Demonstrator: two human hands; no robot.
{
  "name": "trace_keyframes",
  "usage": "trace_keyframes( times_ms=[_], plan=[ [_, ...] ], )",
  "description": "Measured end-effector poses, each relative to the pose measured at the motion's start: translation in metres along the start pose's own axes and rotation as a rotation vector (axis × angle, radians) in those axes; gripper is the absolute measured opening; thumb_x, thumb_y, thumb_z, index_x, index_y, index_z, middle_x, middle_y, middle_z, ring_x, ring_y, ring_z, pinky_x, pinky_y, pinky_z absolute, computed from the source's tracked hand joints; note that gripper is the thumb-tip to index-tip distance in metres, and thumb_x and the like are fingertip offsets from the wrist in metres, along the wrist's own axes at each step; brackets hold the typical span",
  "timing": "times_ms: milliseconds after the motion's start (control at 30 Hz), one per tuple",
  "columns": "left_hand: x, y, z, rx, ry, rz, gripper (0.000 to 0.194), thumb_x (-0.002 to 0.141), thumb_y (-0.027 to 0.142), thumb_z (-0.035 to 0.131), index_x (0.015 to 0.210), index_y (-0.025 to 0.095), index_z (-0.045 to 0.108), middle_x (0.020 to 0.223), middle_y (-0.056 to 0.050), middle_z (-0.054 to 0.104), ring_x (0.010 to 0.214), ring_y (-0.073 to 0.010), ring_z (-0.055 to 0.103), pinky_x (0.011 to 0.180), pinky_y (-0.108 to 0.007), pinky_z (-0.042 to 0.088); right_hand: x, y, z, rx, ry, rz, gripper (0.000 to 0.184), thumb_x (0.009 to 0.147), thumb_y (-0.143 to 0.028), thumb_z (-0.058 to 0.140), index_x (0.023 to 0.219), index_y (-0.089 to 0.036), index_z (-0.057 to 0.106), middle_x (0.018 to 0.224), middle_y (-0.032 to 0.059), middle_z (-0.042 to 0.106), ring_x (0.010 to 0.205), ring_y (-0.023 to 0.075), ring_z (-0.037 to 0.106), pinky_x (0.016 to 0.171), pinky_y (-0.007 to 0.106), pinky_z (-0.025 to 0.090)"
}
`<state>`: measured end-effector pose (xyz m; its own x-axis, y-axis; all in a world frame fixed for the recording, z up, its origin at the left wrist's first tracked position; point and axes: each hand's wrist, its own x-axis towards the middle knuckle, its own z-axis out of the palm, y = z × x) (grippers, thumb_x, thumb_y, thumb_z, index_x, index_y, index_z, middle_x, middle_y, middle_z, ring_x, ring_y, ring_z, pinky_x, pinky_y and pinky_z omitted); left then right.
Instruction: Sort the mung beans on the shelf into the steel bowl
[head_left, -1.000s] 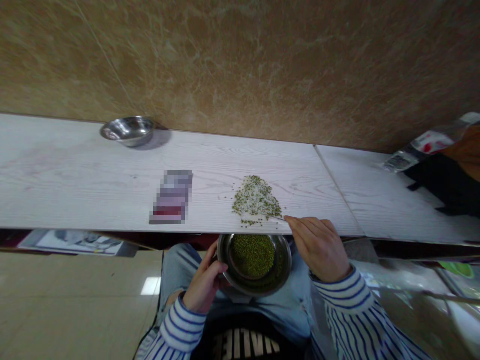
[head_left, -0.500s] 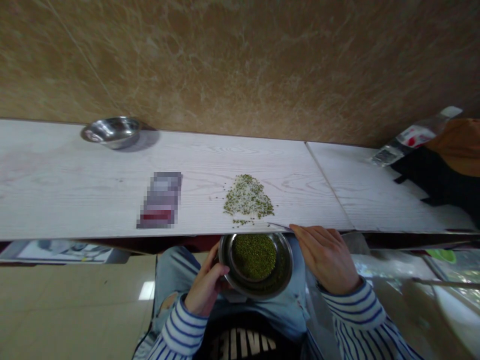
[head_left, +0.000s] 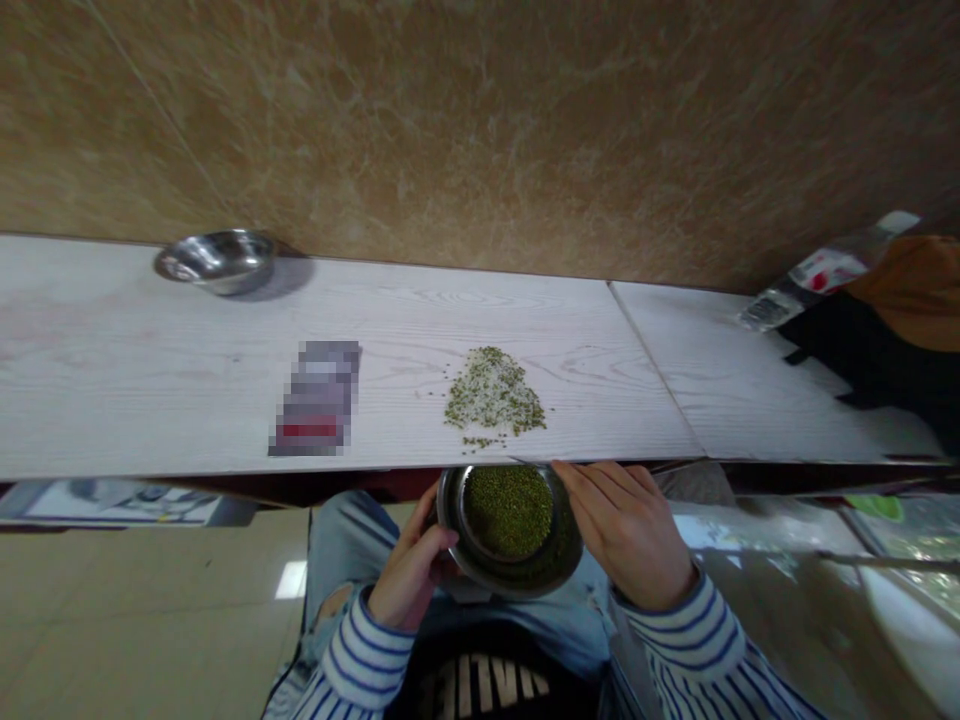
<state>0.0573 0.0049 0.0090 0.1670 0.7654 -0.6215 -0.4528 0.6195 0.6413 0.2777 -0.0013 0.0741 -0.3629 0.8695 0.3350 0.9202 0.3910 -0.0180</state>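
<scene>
My left hand (head_left: 416, 562) grips the rim of a steel bowl (head_left: 448, 520) at its left side, thumb over the edge. Held just below the front edge of the counter, the bowl contains many green mung beans (head_left: 510, 510). In my right hand (head_left: 626, 530), closed fingers pinch a thin, pointed tool (head_left: 525, 461), seen as a narrow dark line at the counter edge above the bowl; its exact kind is unclear. On the counter, just beyond the bowl, lies a pile of white grains mixed with green beans (head_left: 495, 392). A few beans are scattered near the front edge.
An empty-looking steel bowl (head_left: 217, 262) stands at the back left by the wall. A blurred-out rectangular object (head_left: 316, 398) lies left of the pile. At the right are a plastic bottle (head_left: 817, 275) on its side and a black and brown bag-like item (head_left: 892, 330).
My right hand has moved left and toward me, bringing the thin tool from the counter surface to the edge over the bowl. The left hand and its bowl stay in place.
</scene>
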Motion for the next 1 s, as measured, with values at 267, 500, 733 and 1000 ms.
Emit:
trace_keyframes(
  times_ms=[267,500,733,1000],
  plan=[
    [-0.003,0.002,-0.001,-0.005,-0.003,0.016,0.067,0.061,0.013,0.056,0.126,0.023,0.044,0.079,0.0,0.062,0.06,-0.0158,0.055,0.051,-0.029,0.047,0.006,0.004,0.004,0.011,-0.006,0.025,0.028,0.088,-0.016,0.045,0.113,-0.016,0.057,0.095,0.0052,0.067,0.086,0.0162,0.057,0.075,0.031,0.035],
    [0.001,0.003,-0.009,0.003,-0.045,-0.008,0.068,0.061,0.013,0.058,0.127,0.025,0.045,0.091,-0.002,0.063,0.065,-0.0161,0.056,0.052,-0.028,0.047,0.01,0.004,0.005,0.011,0.001,0.016,0.027,0.088,-0.017,0.045,0.112,-0.016,0.058,0.093,0.005,0.067,0.085,0.0154,0.057,0.074,0.03,0.035],
    [0.002,0.001,-0.011,-0.003,-0.034,-0.008,0.066,0.061,0.012,0.057,0.125,0.026,0.046,0.095,-0.002,0.062,0.069,-0.017,0.057,0.054,-0.029,0.048,0.013,0.002,0.006,0.016,-0.009,-0.019,0.028,0.088,-0.015,0.045,0.114,-0.016,0.056,0.095,0.0049,0.067,0.086,0.0158,0.056,0.074,0.031,0.035],
    [0.002,0.006,-0.014,-0.019,-0.017,0.034,0.064,0.061,0.012,0.056,0.124,0.026,0.048,0.099,-0.002,0.062,0.072,-0.0174,0.058,0.056,-0.03,0.05,0.016,-0.01,0.004,0.073,-0.044,-0.077,0.028,0.088,-0.016,0.044,0.113,-0.016,0.057,0.097,0.0055,0.067,0.088,0.0169,0.056,0.076,0.032,0.035]
  ],
)
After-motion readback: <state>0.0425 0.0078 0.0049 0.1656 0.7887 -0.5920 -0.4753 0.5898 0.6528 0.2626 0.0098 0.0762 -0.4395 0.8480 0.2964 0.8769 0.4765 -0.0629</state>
